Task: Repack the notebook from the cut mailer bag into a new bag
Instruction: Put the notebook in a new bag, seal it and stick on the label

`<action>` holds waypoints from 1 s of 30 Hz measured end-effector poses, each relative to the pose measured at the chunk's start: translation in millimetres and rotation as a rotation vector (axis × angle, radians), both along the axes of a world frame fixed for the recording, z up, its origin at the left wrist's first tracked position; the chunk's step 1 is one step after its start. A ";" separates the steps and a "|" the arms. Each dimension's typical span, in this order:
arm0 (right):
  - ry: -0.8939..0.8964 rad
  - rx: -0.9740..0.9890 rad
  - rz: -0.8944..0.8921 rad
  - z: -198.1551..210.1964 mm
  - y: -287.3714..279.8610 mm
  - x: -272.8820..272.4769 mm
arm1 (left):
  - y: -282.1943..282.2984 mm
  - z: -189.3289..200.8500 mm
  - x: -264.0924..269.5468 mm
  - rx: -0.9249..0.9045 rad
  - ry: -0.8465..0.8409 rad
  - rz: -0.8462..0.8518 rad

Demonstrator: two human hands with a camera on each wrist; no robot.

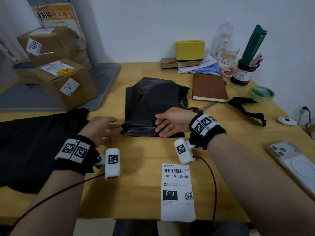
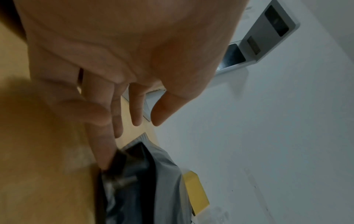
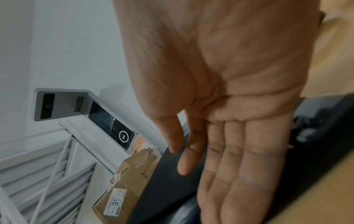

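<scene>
A crumpled black mailer bag (image 1: 153, 99) lies flat in the middle of the wooden table (image 1: 139, 184). The brown notebook (image 1: 208, 87) lies outside it, to its right and apart from both hands. My left hand (image 1: 112, 128) is open at the bag's near left corner; in the left wrist view one fingertip (image 2: 103, 163) touches the bag (image 2: 134, 181) there. My right hand (image 1: 163, 126) is open, palm turned left, resting over the bag's near edge. In the right wrist view the fingers (image 3: 229, 174) lie straight over the bag (image 3: 168, 181). Neither hand holds anything.
A cut black strip (image 1: 245, 108), scissors (image 1: 204, 106) and a tape roll (image 1: 262, 93) lie right of the bag. A shipping label (image 1: 177, 191) sits at the near edge, a phone (image 1: 293, 162) at the right. Black material (image 1: 34, 145) covers the left; cardboard boxes (image 1: 64, 82) stand behind.
</scene>
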State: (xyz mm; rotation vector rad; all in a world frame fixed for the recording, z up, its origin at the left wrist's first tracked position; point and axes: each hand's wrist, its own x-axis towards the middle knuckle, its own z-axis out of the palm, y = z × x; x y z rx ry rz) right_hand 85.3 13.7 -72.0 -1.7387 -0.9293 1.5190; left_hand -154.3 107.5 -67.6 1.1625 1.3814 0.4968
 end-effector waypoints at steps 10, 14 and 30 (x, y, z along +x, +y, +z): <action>-0.047 -0.128 -0.016 6.1 -5.1 8.3 | -8.6 4.6 4.4 0.020 0.052 -0.084; -0.072 -0.153 -0.038 6.0 -8.5 12.6 | -16.4 6.9 18.6 -0.038 0.028 -0.187; -0.086 -0.151 -0.085 5.9 -17.6 13.2 | -17.2 -11.2 8.4 0.143 -0.216 -0.029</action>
